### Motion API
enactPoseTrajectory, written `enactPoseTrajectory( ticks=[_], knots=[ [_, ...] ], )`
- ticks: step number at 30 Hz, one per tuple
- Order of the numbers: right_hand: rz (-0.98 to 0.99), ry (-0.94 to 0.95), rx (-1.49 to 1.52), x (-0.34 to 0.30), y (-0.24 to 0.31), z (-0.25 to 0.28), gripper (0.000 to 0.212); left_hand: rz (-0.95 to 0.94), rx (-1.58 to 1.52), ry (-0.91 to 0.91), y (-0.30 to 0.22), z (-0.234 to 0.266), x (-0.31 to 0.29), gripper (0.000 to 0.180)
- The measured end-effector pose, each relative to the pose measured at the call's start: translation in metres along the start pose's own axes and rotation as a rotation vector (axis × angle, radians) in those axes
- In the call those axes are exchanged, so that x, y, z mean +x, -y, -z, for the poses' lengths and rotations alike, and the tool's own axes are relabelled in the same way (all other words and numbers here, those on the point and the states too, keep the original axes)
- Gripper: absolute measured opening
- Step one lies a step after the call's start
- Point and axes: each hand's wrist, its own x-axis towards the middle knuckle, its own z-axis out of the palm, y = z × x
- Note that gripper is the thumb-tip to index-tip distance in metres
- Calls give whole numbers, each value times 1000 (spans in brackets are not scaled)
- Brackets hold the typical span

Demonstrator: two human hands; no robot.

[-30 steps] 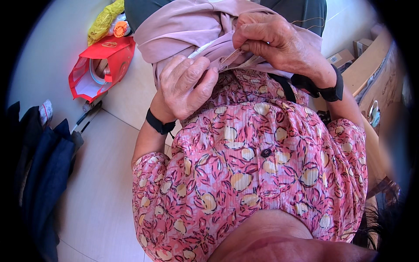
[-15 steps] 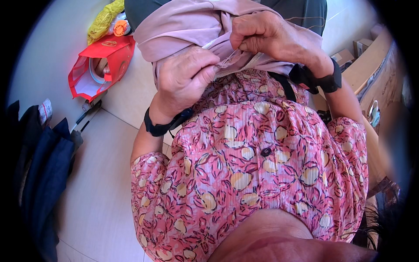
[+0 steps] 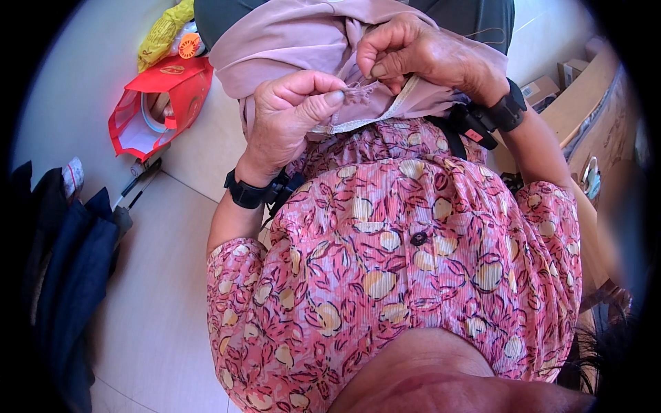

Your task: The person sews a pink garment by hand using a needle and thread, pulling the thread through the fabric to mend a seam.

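Dusty-pink cloth [image 3: 275, 45] lies bunched over my lap, with a whitish edging strip [image 3: 365, 124] along its near side. Between the thumb and forefinger of my left hand [image 3: 286, 117] is a small frayed tuft of pink fabric [image 3: 359, 93]. Just right of it and slightly farther off, my right hand [image 3: 434, 58] is closed in a pinch on a thin thread, hard to see at the fingertips. A loose tan thread [image 3: 492, 31] arcs out beyond that wrist. Whether a needle is in the fingers is too small to tell.
To the left, a red bag [image 3: 162, 81] holding a round item stands on the tiled floor [image 3: 162, 275], beside a yellow plastic bag [image 3: 164, 34] and an orange round thing [image 3: 189, 45]. Dark folded umbrellas [image 3: 72, 255] are at far left. Cardboard boxes [image 3: 575, 72] stand at right.
My hands have turned and shifted slightly, and the frayed tuft now shows plainly at my left fingertips. More of the whitish edging is exposed. The thin line between the hands shows less.
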Motion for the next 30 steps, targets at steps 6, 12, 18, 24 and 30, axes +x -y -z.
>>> enactPoseTrajectory(
  ticks=[6,12,18,24,30],
  knots=[
    [11,23,185,2,-17,3,9,102,-226,29,-1,-2,4,15],
    [34,38,227,3,-22,5,8,151,-352,63,-1,-4,6,17],
    [45,41,221,3,-23,4,10,155,-382,63,-1,-6,7,16],
    [26,49,250,1,-21,3,12,116,-374,76,3,-3,8,17],
    [-71,-111,260,-3,-3,-10,13,55,-269,37,6,-7,10,17]
  ],
)
